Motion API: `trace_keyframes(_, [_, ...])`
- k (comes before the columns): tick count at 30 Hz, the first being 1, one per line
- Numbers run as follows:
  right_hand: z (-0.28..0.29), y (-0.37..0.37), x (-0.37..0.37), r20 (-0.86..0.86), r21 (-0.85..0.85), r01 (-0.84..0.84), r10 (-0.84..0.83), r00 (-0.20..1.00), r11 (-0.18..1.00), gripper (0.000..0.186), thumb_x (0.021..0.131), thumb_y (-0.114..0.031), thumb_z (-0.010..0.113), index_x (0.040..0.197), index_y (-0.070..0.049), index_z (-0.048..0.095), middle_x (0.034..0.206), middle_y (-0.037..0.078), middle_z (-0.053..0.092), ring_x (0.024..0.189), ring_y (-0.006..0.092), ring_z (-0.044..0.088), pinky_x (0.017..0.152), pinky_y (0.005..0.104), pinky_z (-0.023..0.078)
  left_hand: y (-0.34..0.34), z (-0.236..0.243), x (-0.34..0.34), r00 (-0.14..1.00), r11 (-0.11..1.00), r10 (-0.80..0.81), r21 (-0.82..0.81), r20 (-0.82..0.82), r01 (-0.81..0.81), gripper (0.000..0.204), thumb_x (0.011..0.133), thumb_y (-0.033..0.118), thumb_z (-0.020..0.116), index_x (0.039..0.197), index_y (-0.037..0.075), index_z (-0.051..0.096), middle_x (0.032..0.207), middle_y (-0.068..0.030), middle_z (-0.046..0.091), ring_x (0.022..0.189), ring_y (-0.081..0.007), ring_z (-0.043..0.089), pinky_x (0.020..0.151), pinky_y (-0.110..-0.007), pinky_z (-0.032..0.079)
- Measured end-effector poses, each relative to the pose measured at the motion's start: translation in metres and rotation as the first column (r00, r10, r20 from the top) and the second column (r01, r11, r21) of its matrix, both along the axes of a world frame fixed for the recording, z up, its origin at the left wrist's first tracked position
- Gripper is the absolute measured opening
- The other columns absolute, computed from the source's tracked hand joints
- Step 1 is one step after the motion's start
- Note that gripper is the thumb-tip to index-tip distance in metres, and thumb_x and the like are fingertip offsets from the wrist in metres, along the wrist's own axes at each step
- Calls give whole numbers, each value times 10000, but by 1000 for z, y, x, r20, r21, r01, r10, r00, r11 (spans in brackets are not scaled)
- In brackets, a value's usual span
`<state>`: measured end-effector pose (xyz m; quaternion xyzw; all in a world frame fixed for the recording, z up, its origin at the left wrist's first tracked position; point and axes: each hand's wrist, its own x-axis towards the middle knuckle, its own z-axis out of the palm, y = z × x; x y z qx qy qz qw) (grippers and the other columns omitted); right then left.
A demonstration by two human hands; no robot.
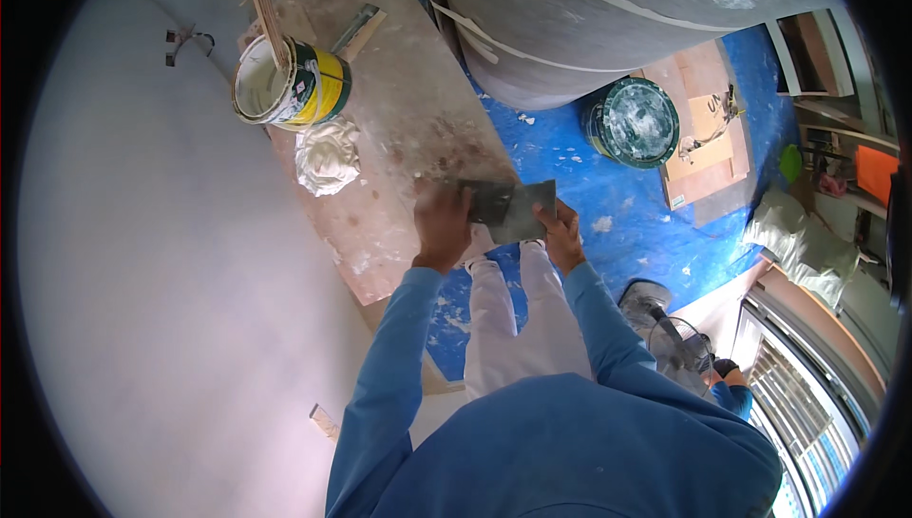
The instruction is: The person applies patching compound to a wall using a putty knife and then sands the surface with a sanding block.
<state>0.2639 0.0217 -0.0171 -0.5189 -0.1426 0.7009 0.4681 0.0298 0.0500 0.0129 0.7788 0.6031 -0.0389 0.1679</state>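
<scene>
In front of my body, my left hand [443,226] is closed round the edge of a dark, flat putty blade [486,201]; motion blurs this hand. My right hand [565,236] grips a grey, square-looking putty blade [524,208] with the thumb on its face. The two blades overlap or meet between my hands, and I cannot tell whether they touch. Any handles are hidden. Below them lies a stained board [418,90]. On its left side stand a yellow and green bucket [328,86] with wooden sticks in it and a crumpled white bag or cloth [328,159].
A scraper-like tool [356,28] lies on the far board. Blue sheeting [560,176] with white flecks covers the floor. A dark lidded bucket [632,124] stands right, before a large grey wrapped object [608,14]. A fan [676,342] and a person [733,390] are lower right.
</scene>
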Motion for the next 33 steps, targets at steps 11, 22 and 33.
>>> trace_keyframes(11, [-79, -13, -151, 370, -90, 99, -59, 927, 991, 266, 798, -88, 699, 1045, 5, 670, 928, 72, 671, 819, 184, 631, 721, 329, 520, -120, 47, -85, 433, 632, 674, -164, 598, -757, 272, 892, 153, 579, 1086, -36, 607, 890, -145, 693, 754, -247, 662, 649, -368, 513])
trace_keyframes(22, [-20, 93, -10, -223, -204, 370, -411, 884, 906, 358, 883, -52, 610, 1233, -30, 537, 1145, 122, 630, 1033, 286, 636, 748, 451, 595, -154, -47, 25, -578, 288, 748, -944, 327, -161, 298, 879, 302, 726, 987, 36, 646, 891, -62, 659, 712, -144, 643, 536, -247, 499])
trace_keyframes(33, [-8, -59, -44, 10, -429, 177, -191, 982, 886, 266, 904, -92, 560, 1130, 48, 570, 1009, 171, 649, 815, 303, 685, 542, 438, 583, -136, -89, 104, -612, 373, 631, -878, 477, -300, 262, 908, 256, 674, 987, 9, 636, 871, -47, 656, 733, -140, 650, 544, -242, 488])
